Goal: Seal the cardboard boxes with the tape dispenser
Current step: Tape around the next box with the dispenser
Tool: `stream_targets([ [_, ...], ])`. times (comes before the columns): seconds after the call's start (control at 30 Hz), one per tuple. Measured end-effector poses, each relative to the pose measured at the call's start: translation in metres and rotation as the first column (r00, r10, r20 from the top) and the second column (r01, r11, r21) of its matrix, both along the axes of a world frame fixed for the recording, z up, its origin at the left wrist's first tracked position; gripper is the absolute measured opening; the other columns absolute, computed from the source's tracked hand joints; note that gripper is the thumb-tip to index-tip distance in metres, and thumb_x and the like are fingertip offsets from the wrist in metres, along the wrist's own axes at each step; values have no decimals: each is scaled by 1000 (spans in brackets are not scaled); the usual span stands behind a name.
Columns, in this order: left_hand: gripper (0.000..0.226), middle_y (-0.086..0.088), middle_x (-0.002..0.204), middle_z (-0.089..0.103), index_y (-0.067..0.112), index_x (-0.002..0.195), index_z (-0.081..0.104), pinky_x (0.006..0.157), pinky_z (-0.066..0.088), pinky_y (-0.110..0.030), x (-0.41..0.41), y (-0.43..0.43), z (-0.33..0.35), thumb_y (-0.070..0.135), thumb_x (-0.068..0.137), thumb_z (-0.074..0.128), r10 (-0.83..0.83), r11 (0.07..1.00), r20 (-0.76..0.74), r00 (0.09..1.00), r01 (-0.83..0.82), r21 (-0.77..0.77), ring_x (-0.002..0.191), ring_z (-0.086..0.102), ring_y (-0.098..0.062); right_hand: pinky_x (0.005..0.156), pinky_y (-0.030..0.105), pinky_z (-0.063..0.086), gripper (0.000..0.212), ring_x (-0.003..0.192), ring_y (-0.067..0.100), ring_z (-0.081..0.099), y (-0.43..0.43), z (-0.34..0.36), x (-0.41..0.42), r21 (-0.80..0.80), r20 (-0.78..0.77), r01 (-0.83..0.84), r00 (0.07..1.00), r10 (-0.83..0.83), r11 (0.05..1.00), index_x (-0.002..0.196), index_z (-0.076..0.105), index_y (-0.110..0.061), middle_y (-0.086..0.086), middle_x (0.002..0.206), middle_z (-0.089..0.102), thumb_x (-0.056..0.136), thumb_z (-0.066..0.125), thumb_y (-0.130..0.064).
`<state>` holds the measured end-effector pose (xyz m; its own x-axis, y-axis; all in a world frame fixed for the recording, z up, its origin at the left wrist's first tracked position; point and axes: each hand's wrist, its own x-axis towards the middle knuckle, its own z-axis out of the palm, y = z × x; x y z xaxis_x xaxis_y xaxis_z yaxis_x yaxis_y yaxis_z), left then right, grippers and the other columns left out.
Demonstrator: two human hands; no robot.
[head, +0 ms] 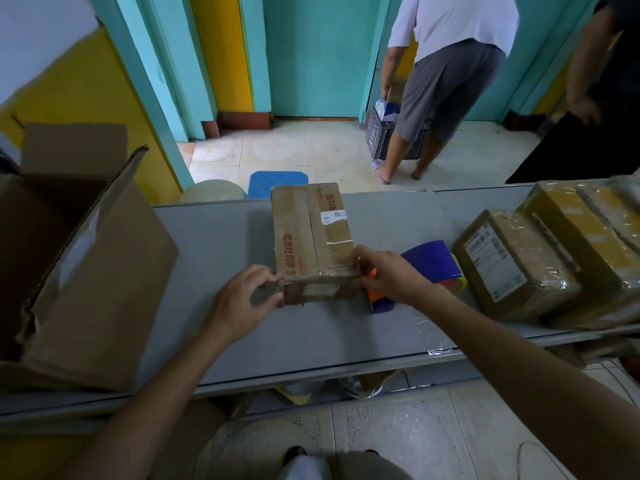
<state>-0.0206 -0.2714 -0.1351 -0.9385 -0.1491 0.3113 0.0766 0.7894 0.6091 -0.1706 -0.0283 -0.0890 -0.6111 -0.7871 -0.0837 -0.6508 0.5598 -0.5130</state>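
Left hand pinches box near-left corner, right hand grips tape dispenser; box probably light, stiff, best held at corners

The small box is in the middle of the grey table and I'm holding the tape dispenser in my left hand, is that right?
Not quite: the head view shows the tape dispenser in the right hand. The left hand grips the small box in the middle of the grey table.

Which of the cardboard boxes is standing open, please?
The large box at the far left: its flaps stand up, whereas the small middle box and the taped boxes at the right are closed.
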Motion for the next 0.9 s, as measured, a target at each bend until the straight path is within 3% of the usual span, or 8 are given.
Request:
stream_targets([
  [0.07, 26, 7, 97, 56, 10, 86, 64, 70, 45, -29, -9, -9, 7, 27, 72, 77, -46, 997, 21, 999, 48, -63, 86, 59, -16, 69, 27, 51, 27, 81, 20, 58, -3, -11, 6, -79, -101, 12, 995, -20, 997, 105, 49, -9, 3, 94, 60, 85, 66, -15],
  [0.13, 26, 6, 95, 55, 10, 78, 62, 70, 48, -34, -16, -11, 14, 15, 65, 83, -67, 992, 36, 997, 70, -101, 86, 58, -20, 63, 13, 43, 27, 77, 15, 55, -5, -22, 13, -156, -141, 21, 989, -44, 988, 101, 49, -8, -1, 92, 55, 83, 68, -14],
  [0.2, 29, -1, 101, 58, 11, 72, 60, 77, 51, -43, -21, -12, 20, 14, 60, 86, -82, 984, 52, 995, 89, -154, 93, 57, -24, 68, 8, 40, 29, 85, 13, 56, -5, -22, 15, -165, -89, 43, 994, -58, 985, 104, 48, -10, 0, 100, 56, 84, 68, -14],
  [0.3, 29, -3, 132, 52, 18, 70, 56, 100, 38, -50, -29, -16, 32, 19, 63, 84, -108, 972, 167, 980, 139, -188, 121, 47, -26, 73, 10, 45, 42, 95, 13, 58, 0, -8, 4, -49, 97, 21, 995, -16, 999, 112, 44, -16, -2, 108, 57, 81, 72, -14],
  [0.43, 35, 4, 134, 52, 19, 89, 56, 111, 28, -45, -39, -15, 49, 25, 66, 82, -141, 962, 315, 938, 205, -182, 125, 45, -18, 71, 5, 45, 41, 91, 9, 57, 3, 4, -8, 45, 165, -30, 986, 23, 999, 117, 46, -17, 0, 107, 62, 83, 69, -11],
  [0.6, 72, 6, 136, 47, 26, 131, 47, 104, 32, -36, -43, -20, 46, 35, 68, 80, -134, 953, 340, 931, 215, -215, 124, 41, -13, 83, 32, 54, 26, 86, 16, 59, -4, -6, 1, -38, 26, 49, 998, -48, 998, 109, 50, -12, 8, 103, 64, 87, 64, -9],
  [0.73, 73, 5, 139, 39, 29, 135, 45, 104, 29, -35, -48, -24, 40, 43, 71, 76, -156, 920, 345, 926, 263, -290, 128, 30, -12, 83, 33, 53, 28, 94, 24, 62, -3, -9, 5, -48, -20, 36, 999, -37, 998, 112, 49, -10, 11, 106, 64, 88, 62, -9],
  [0.9, 94, 6, 152, 24, 34, 135, 43, 114, 13, -53, -50, -32, 28, 80, 55, 59, -181, 920, 384, 905, 294, -259, 142, 11, -11, 79, 25, 48, 35, 94, 23, 61, -6, -4, -3, 86, -64, -89, 993, 95, 992, 114, 42, -12, 9, 107, 62, 87, 63, -9],
])
